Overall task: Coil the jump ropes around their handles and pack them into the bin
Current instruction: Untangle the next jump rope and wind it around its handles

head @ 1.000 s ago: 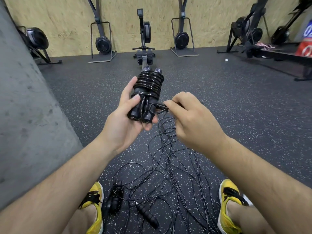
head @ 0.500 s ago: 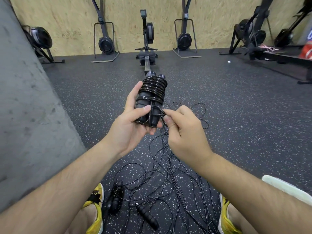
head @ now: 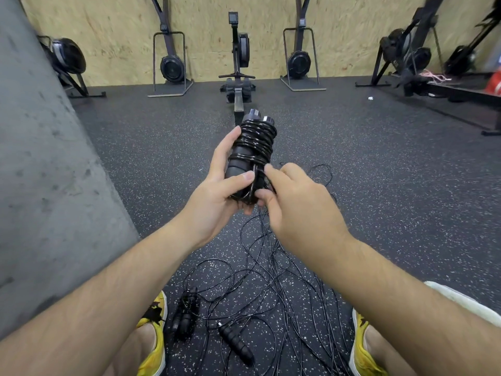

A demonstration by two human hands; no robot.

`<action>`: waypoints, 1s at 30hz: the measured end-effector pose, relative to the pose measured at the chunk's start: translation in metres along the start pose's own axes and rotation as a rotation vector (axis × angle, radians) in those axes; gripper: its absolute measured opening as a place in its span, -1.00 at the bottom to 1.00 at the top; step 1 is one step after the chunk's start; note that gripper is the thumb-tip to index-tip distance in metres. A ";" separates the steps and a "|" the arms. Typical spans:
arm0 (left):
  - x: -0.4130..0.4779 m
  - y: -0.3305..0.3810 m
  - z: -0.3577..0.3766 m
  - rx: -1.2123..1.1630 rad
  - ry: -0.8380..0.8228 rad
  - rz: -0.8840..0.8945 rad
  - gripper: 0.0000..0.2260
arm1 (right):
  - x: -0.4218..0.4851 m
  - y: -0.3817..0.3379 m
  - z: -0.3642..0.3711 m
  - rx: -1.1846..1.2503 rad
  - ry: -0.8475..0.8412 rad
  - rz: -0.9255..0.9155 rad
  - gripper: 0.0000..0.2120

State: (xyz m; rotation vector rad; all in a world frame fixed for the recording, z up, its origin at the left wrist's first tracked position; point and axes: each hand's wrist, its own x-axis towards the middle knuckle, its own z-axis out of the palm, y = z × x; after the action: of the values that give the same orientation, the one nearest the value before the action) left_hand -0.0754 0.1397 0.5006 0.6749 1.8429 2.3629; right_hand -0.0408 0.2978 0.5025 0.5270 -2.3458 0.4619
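Note:
My left hand [head: 217, 194] grips a pair of black jump rope handles [head: 252, 150] held upright, with black rope coiled around their upper half. My right hand [head: 292, 202] pinches the loose end of that rope against the lower part of the handles. On the floor below lies a tangle of loose black ropes [head: 271, 289]. A coiled pair of handles [head: 185, 316] and a single loose handle [head: 235, 343] lie between my feet. No bin is in view.
A grey concrete wall [head: 48, 185] stands close on my left. Rowing machines [head: 238, 63] line the plywood back wall, with more gym gear at the far right [head: 412, 55]. My yellow shoes [head: 154, 335] flank the ropes on the speckled rubber floor.
My right hand has moved left from beside the handles to press the rope end against their lower part. The view has shifted slightly.

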 end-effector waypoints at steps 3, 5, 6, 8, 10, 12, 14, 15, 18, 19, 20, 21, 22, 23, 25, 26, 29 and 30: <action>-0.001 -0.003 0.003 0.040 -0.008 0.016 -0.33 | 0.001 -0.001 -0.003 -0.037 -0.010 0.036 -0.94; -0.001 -0.004 0.006 0.032 0.015 0.015 -0.34 | 0.001 0.000 -0.003 -0.039 -0.008 0.060 -0.94; -0.001 -0.005 0.007 0.018 0.027 0.011 -0.34 | 0.001 0.000 -0.001 -0.049 0.004 0.049 -0.92; 0.000 -0.005 0.008 -0.007 0.044 0.010 -0.35 | 0.001 0.001 0.004 -0.001 0.023 0.042 -0.96; 0.001 -0.005 0.009 -0.023 0.057 0.016 -0.36 | 0.002 0.003 0.010 0.110 0.041 0.081 -0.90; 0.001 -0.004 0.009 -0.037 0.063 0.018 -0.36 | 0.001 0.006 0.014 0.222 0.099 0.106 -0.84; 0.001 -0.004 0.010 -0.044 0.053 0.018 -0.36 | 0.000 0.007 0.016 0.311 0.161 0.097 -0.84; 0.000 -0.004 0.010 -0.048 0.042 0.016 -0.36 | -0.002 0.007 0.017 0.343 0.179 0.084 -0.85; -0.003 -0.005 0.010 -0.067 0.012 -0.001 -0.36 | -0.006 0.010 0.020 0.395 0.210 0.028 -0.86; -0.005 -0.005 0.010 -0.079 0.006 -0.009 -0.35 | -0.007 0.010 0.020 0.395 0.224 0.011 -0.86; -0.006 -0.004 0.009 -0.094 0.000 -0.019 -0.35 | -0.007 0.011 0.021 0.390 0.242 -0.002 -0.86; -0.007 -0.004 0.009 -0.111 -0.005 -0.030 -0.35 | -0.007 0.011 0.021 0.385 0.260 -0.012 -0.86; -0.007 -0.003 0.008 -0.128 -0.010 -0.040 -0.35 | -0.007 0.011 0.022 0.387 0.275 -0.021 -0.86; -0.008 -0.002 0.008 -0.140 -0.015 -0.047 -0.35 | -0.007 0.010 0.022 0.397 0.289 -0.029 -0.86; -0.009 -0.001 0.007 -0.159 -0.028 -0.052 -0.35 | -0.008 0.009 0.025 0.439 0.311 -0.041 -0.84; -0.010 0.000 0.007 -0.176 -0.036 -0.052 -0.35 | -0.008 0.008 0.026 0.466 0.320 -0.044 -0.82; -0.011 0.001 0.009 -0.257 -0.078 -0.059 -0.36 | -0.006 0.009 0.025 0.515 0.341 -0.049 -0.75; -0.011 0.002 0.009 -0.280 -0.089 -0.065 -0.37 | -0.006 0.009 0.024 0.525 0.342 -0.053 -0.72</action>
State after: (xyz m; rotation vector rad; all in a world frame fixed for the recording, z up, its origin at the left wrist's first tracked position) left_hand -0.0616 0.1437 0.5004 0.6644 1.4383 2.4386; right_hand -0.0541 0.2962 0.4803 0.6839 -1.8703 1.0662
